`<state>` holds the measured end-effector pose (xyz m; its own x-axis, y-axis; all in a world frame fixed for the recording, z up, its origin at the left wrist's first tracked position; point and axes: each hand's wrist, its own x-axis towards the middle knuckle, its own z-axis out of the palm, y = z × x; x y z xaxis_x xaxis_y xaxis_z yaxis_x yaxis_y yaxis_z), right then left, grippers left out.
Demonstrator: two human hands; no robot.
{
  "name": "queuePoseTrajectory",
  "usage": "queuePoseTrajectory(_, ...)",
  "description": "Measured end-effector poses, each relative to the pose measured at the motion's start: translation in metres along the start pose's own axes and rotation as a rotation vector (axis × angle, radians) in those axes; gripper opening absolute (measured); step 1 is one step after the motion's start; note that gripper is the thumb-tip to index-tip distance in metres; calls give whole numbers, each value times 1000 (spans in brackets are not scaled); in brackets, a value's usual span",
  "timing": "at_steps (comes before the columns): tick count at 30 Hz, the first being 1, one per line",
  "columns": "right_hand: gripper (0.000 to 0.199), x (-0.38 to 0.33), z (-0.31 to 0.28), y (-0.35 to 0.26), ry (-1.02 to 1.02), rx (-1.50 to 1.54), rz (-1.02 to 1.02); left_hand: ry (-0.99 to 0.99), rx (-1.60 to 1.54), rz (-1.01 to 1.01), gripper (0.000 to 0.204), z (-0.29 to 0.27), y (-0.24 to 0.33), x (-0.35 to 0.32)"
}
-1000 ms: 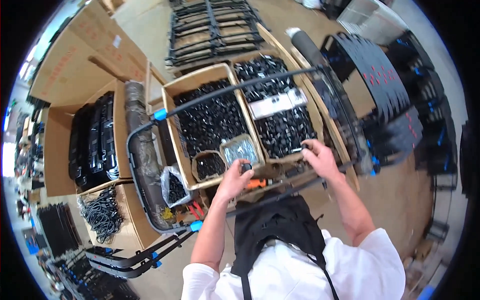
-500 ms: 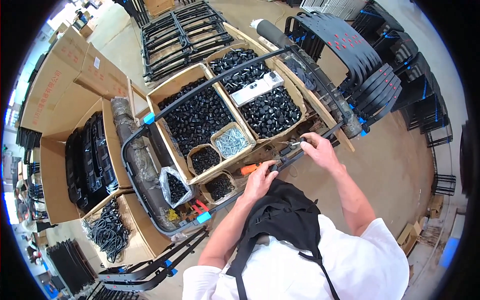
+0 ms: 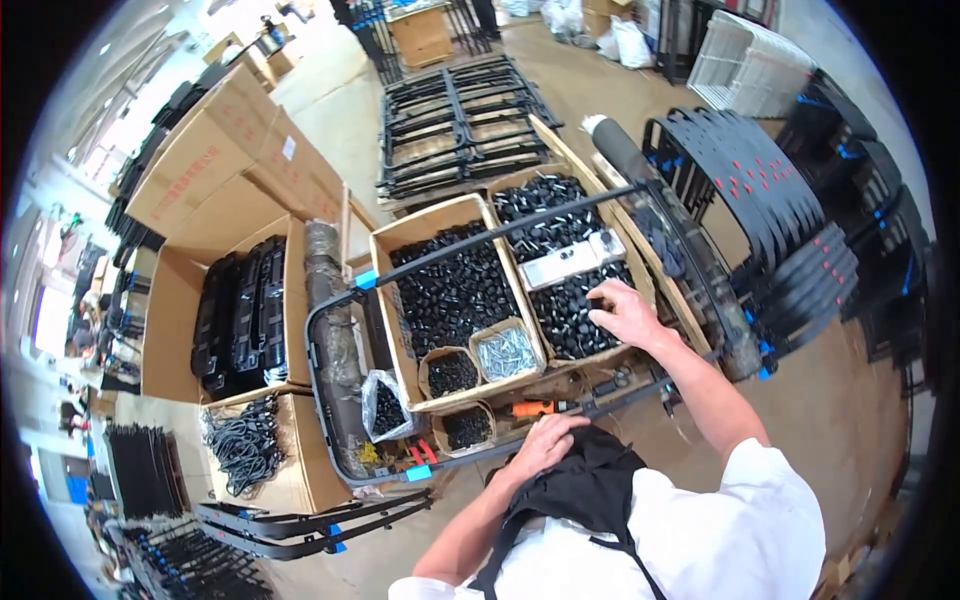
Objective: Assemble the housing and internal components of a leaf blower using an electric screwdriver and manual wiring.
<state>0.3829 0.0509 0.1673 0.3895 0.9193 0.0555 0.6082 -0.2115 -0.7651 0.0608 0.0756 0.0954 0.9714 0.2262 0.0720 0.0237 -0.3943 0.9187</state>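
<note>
- The right hand [image 3: 625, 312] reaches into the right cardboard box [image 3: 640, 262], fingers curled down among the small black plastic parts [image 3: 570, 318]; whether it grips one, I cannot tell.
- The left hand [image 3: 545, 443] rests flat, fingers loosely spread, on the black frame tube [image 3: 480, 455] at the near edge, holding nothing visible.
- An orange-handled tool [image 3: 530, 408] lies just beyond it.
- A small box of silver screws [image 3: 506, 351] sits left of the right hand.
- A neighbouring left box [image 3: 452, 290] holds more black parts.

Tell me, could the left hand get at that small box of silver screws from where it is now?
Probably yes. The left hand rests low on the black frame bar, and the small box of silver screws sits open-topped just beyond it, with nothing covering it. The right hand is off in the neighbouring box of black parts.
</note>
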Motion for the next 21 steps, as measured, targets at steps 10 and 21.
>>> queuePoseTrajectory(10, 27, 229, 48, 6, -127, -76, -433, 338, -205, -404, 36, 30, 32, -2)
queuePoseTrajectory(21, 33, 312, 80, -1, -325, -366, -605, 422, 120, -395, 31, 30, 56, 5)
